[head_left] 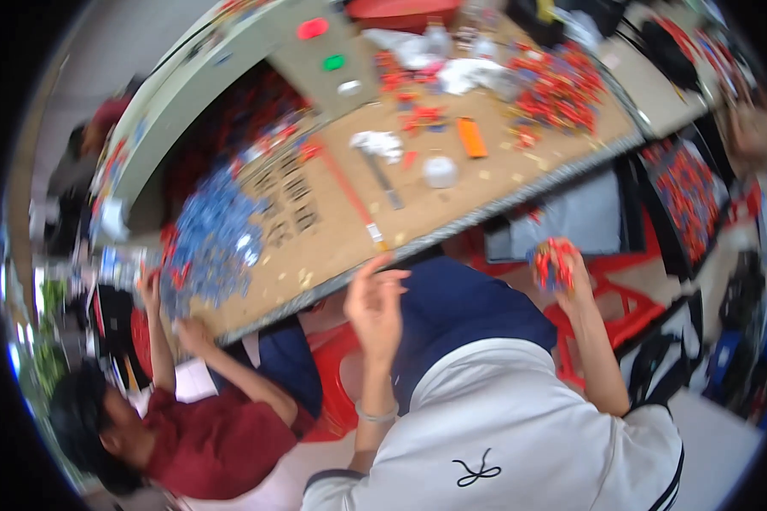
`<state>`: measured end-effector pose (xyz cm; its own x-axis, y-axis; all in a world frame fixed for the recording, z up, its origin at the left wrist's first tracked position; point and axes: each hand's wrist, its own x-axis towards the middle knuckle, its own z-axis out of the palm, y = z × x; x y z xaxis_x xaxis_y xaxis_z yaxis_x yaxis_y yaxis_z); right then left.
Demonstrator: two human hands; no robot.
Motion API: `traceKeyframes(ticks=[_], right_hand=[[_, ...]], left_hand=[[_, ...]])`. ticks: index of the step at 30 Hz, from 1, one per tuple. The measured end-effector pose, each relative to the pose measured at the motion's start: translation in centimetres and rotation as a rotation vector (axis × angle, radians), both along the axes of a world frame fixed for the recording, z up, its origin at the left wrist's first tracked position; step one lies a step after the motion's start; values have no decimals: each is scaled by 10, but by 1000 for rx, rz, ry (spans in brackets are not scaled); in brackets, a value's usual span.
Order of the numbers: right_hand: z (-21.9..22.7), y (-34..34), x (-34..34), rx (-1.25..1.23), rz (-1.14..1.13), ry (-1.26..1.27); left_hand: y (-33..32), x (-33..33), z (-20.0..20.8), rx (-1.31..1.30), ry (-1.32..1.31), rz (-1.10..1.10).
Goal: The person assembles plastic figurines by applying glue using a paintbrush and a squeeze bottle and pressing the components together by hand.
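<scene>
My left hand (375, 305) is raised in front of the table's near edge, its fingers loosely bent and apart, with nothing visible in them. Just beyond its fingertips ends a long thin red stick (348, 189) with a white and yellow tip, lying on the table. Held up over the right side of my lap, my right hand (576, 283) is closed around a bunch of small red and blue pieces (555, 264). Motion blur hides what kind of pieces they are.
On the brown tabletop (315, 264) lie a heap of blue pieces (217, 226), red pieces (558, 89), an orange block (470, 138) and a round white container (440, 172). A grey machine housing (273, 43) stands behind. At left a co-worker in maroon (222, 434) reaches toward the blue heap.
</scene>
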<state>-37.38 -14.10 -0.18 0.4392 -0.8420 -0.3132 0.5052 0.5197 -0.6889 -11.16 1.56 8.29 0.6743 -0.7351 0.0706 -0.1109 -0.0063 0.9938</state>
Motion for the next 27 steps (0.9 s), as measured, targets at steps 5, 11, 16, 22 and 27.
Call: traceKeyframes(ticks=[5, 11, 16, 22, 27], right_hand=[[76, 27, 130, -519, 336, 237], [100, 36, 316, -1460, 150, 462], [50, 43, 360, -1694, 269, 724], [83, 30, 341, -1531, 399, 626], [77, 4, 297, -1411, 427, 1041]], left_hand=[[9, 14, -7, -77, 6, 129], [40, 73, -27, 48, -155, 565], [43, 89, -29, 69, -235, 630], [36, 89, -33, 82, -264, 589], [23, 98, -33, 69, -286, 607]])
